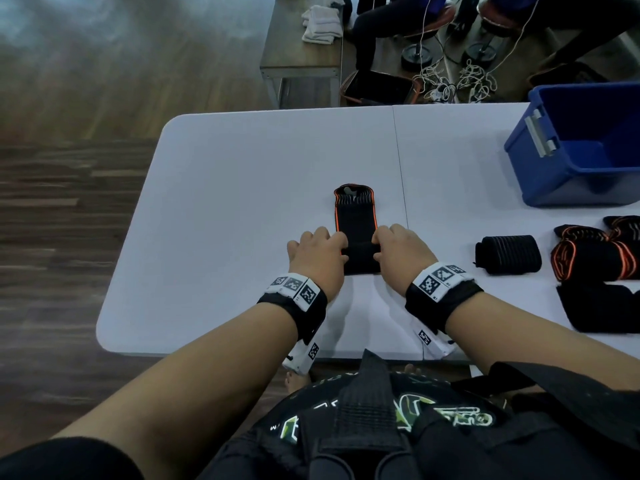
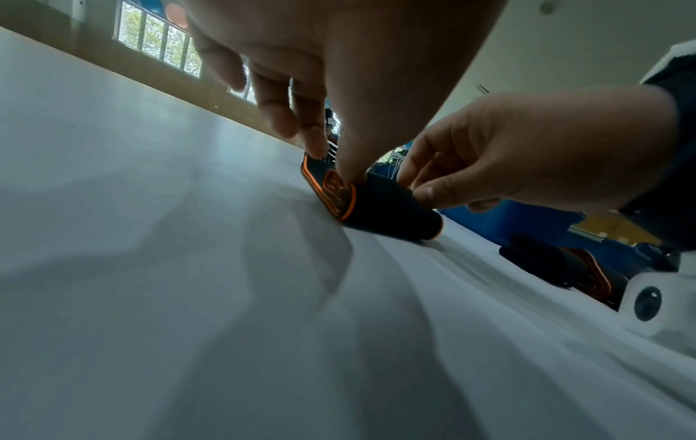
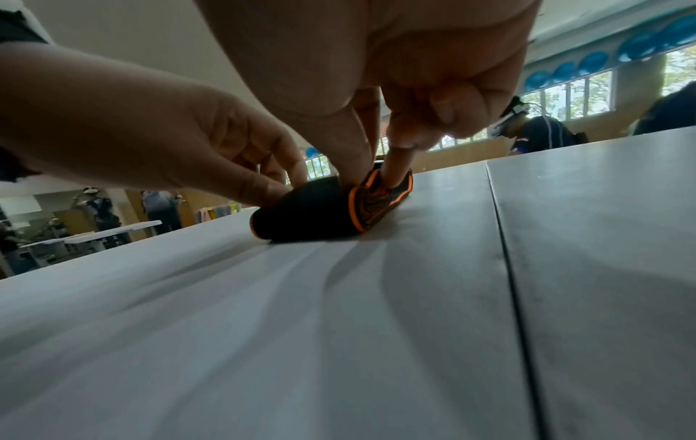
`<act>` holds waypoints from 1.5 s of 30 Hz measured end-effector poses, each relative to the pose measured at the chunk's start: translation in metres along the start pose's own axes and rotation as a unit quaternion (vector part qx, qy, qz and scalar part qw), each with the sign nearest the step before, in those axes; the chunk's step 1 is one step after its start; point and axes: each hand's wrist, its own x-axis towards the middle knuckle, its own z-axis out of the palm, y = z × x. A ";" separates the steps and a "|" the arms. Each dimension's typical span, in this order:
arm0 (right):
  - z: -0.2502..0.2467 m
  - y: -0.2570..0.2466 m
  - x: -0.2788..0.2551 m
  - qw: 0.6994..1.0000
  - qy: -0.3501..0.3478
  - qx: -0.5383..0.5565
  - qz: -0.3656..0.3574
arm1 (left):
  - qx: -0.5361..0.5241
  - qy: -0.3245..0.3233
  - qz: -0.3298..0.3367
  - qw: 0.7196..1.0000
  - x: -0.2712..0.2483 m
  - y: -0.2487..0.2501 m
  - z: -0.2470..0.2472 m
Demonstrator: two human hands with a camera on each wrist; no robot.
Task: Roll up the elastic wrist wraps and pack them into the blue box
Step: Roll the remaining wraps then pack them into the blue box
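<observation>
A black wrist wrap with orange edging (image 1: pixel 356 220) lies on the white table (image 1: pixel 242 188), its near end wound into a thick roll (image 2: pixel 380 208) (image 3: pixel 320 214) and its far end flat. My left hand (image 1: pixel 320 251) pinches the roll's left end between thumb and fingers (image 2: pixel 350 166). My right hand (image 1: pixel 398 251) pinches the right end (image 3: pixel 380 166). The blue box (image 1: pixel 585 147) stands open at the far right of the table.
A rolled black wrap (image 1: pixel 507 254) lies right of my hands, with more orange-edged wraps (image 1: pixel 595 254) and a flat black one (image 1: pixel 602 306) past it. A seam (image 1: pixel 400 174) crosses the table. Other people and cables are beyond the far edge.
</observation>
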 end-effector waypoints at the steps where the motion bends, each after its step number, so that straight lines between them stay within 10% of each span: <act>1: 0.001 0.000 -0.001 1.000 -0.005 -0.015 -0.007 | 0.011 -0.005 0.003 1.000 0.000 0.001 0.000; 11: -0.004 0.014 0.004 0.995 -0.095 -0.042 -0.004 | -0.010 -0.068 -0.010 0.998 0.001 -0.011 0.004; 30: -0.007 0.018 0.049 0.947 -0.084 0.258 0.170 | -0.256 -0.111 -0.144 0.949 0.056 -0.011 0.001; 45: -0.003 0.004 0.026 0.935 -0.114 0.194 0.274 | -0.203 -0.150 -0.071 0.965 0.057 -0.023 -0.018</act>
